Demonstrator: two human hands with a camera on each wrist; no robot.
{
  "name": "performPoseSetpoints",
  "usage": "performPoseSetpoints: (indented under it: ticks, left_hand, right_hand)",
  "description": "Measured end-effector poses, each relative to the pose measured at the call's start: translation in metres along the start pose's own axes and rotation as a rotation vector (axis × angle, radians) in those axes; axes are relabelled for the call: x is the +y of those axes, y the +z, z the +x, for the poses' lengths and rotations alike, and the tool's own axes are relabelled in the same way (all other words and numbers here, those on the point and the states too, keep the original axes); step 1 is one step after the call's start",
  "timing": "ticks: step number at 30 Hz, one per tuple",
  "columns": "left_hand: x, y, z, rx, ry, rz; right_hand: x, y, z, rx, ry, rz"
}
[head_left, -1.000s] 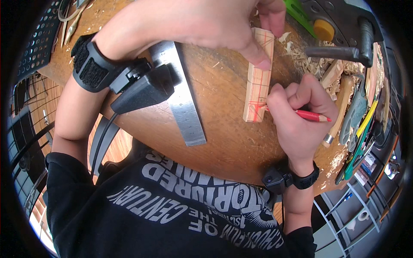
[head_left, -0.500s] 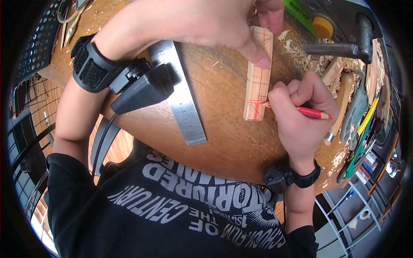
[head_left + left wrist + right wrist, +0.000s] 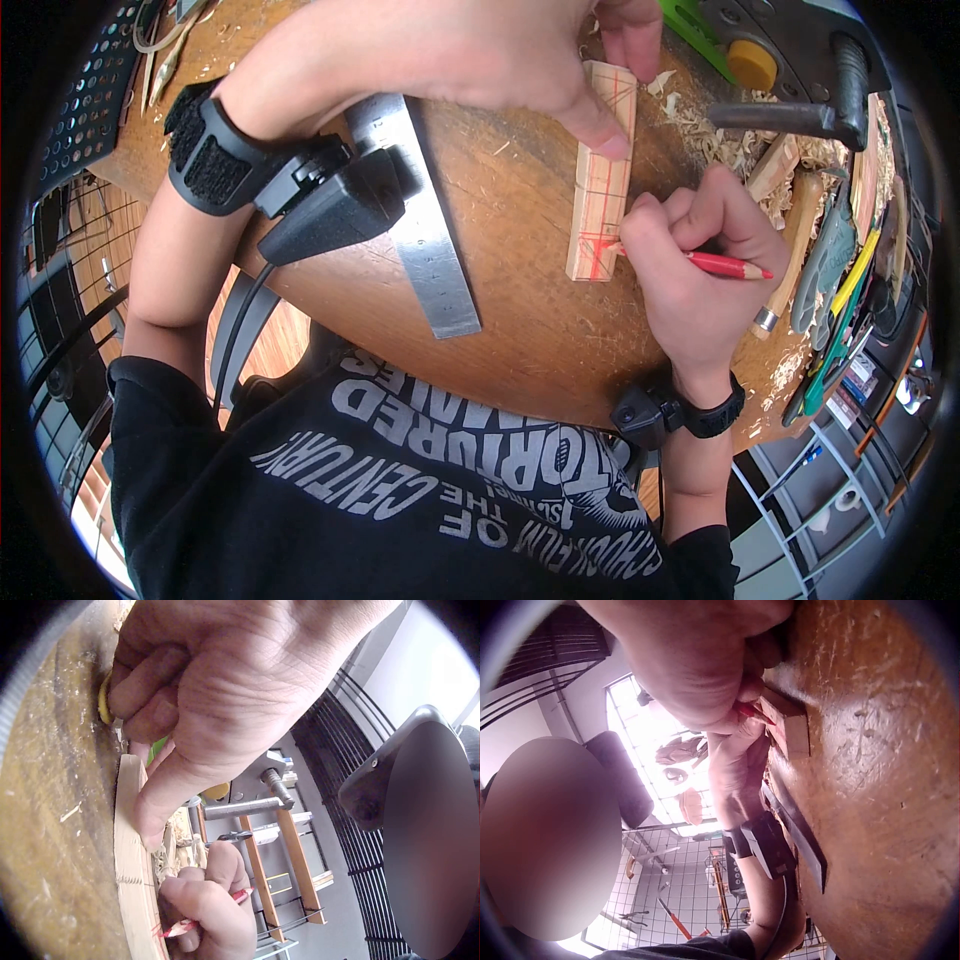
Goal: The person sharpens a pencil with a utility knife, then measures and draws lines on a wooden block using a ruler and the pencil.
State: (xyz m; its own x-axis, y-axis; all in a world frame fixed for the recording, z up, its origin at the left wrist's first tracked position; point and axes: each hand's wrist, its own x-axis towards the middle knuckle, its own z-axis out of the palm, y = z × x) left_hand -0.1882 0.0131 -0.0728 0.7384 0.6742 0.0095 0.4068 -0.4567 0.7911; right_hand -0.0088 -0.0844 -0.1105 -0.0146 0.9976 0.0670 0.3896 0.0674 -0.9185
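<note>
A pale wooden block (image 3: 602, 185) marked with red and dark pencil lines lies on the wooden tabletop. My left hand (image 3: 500, 62) steadies it from the far end, thumb along its top face and the fingers reaching around past that end. In my right hand (image 3: 705, 270) is a red pencil (image 3: 728, 265), pinched between thumb and fingers. Its point meets the block's near end, among dense red strokes. From the left wrist view, the pencil (image 3: 180, 928) slants over the block's edge (image 3: 135, 877). The right wrist view shows the block's end face (image 3: 798, 735) close to the pencil.
A steel ruler (image 3: 432, 255) lies left of the block, partly beneath the left wrist camera (image 3: 335, 205). A metal clamp (image 3: 790, 120) stands at the far right amid wood shavings (image 3: 715, 135). A wooden-handled tool (image 3: 796, 240) and several other tools line the right edge.
The pencil tip drew slightly off the red marks half a second ago and is back on them now. The left hand and ruler stay nearly still.
</note>
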Motion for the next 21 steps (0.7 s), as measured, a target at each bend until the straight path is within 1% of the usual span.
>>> performPoseSetpoints:
  ticks: [2, 6, 9, 12, 14, 17, 21]
  left_hand:
    - [0.0050, -0.0012, 0.0001, -0.021, -0.080, 0.007]
    - [0.0042, -0.0017, 0.0013, -0.048, -0.096, 0.000]
    - [0.0031, 0.0009, -0.0002, -0.008, -0.072, -0.017]
    - [0.0049, -0.0006, 0.0006, -0.025, -0.089, 0.016]
    - [0.0044, -0.0012, 0.0017, -0.052, -0.147, -0.024]
    - [0.0019, 0.0004, 0.0003, -0.017, -0.102, -0.027]
    - [0.0056, -0.0012, -0.0007, -0.015, -0.084, -0.025]
  right_hand:
    - [-0.0005, -0.0006, -0.0002, -0.011, 0.005, -0.005]
    - [-0.0010, -0.0006, -0.0002, -0.013, 0.006, -0.014]
    - [-0.0006, 0.0000, -0.0001, -0.001, 0.013, -0.004]
    - [-0.0001, 0.0001, 0.0000, 0.011, 0.013, -0.002]
    - [0.0001, 0.0001, 0.0000, 0.018, -0.009, 0.003]
    - [0.0013, 0.0002, -0.0001, 0.028, -0.015, 0.019]
    - [0.0013, 0.0012, -0.0007, 0.033, 0.005, 0.052]
